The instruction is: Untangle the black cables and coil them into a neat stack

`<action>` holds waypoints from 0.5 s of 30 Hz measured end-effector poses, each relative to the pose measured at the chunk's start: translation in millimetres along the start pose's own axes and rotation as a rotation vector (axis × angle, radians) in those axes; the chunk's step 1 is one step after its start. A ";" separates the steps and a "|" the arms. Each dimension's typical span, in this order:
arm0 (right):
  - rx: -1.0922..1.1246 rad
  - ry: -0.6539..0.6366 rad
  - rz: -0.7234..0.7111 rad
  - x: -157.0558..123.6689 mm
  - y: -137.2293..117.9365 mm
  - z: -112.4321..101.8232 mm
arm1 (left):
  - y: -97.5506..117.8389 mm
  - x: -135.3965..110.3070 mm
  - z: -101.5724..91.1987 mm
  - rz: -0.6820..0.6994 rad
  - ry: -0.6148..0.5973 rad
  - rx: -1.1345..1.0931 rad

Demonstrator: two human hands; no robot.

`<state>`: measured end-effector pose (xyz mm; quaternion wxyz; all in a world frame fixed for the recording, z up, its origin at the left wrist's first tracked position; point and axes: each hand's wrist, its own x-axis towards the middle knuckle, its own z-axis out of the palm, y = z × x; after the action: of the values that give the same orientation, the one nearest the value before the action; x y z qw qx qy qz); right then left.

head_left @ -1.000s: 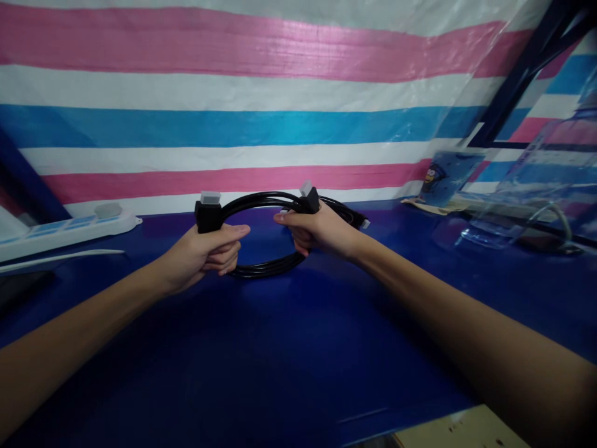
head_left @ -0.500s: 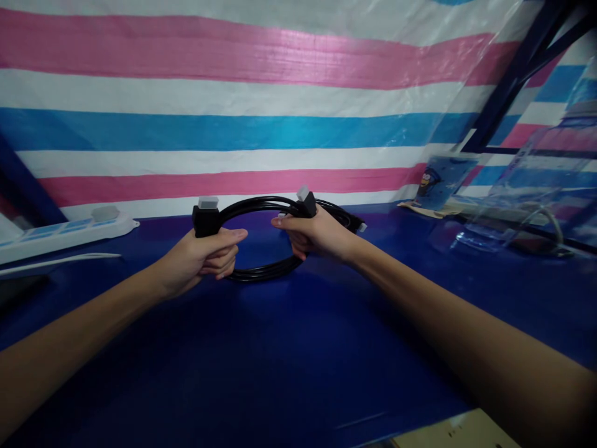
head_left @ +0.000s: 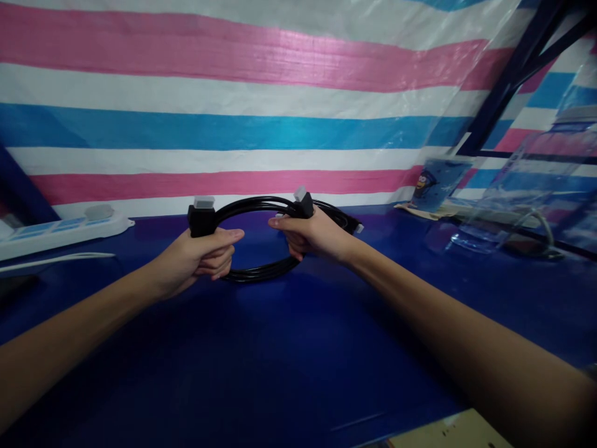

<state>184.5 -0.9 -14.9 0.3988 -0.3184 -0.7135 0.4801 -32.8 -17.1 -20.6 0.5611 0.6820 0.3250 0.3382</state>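
Note:
A coiled black cable (head_left: 261, 274) is stretched between my two hands above the blue tabletop (head_left: 252, 367). My left hand (head_left: 200, 258) is closed round the coil's left side, with a black plug (head_left: 202, 220) under a clear cap standing up above the thumb. On the other side my right hand (head_left: 312, 233) grips the coil, and a second capped plug (head_left: 303, 203) pokes up over it, tilted. Behind the right hand lies another black cable (head_left: 340, 218) with a capped plug at its end. Both palms hide parts of the held coil.
At the left are a white power strip (head_left: 69, 231), a white cord (head_left: 60, 262) and a dark flat object (head_left: 16, 286). To the right stand a blue patterned cup (head_left: 438, 183) and a large clear plastic container (head_left: 508, 186). A striped sheet (head_left: 242, 130) hangs behind.
The whole view has shifted slightly, so the hands and surroundings appear a little further left. Both hands keep the same hold on the coil.

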 end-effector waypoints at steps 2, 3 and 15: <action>0.005 0.003 0.001 0.0 0.4 0.0 | 0.2 0.2 -0.4 0.003 -0.005 -0.001; 0.008 0.003 0.000 0.0 0.7 0.0 | 0.2 0.3 -0.6 0.005 -0.006 -0.002; 0.004 0.005 -0.006 -0.7 -1.3 0.9 | -1.0 2.8 0.1 0.006 -0.005 0.006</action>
<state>183.8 -2.3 -14.1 0.4027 -0.3167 -0.7124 0.4796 -31.3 -14.7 -21.3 0.5591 0.6853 0.3226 0.3372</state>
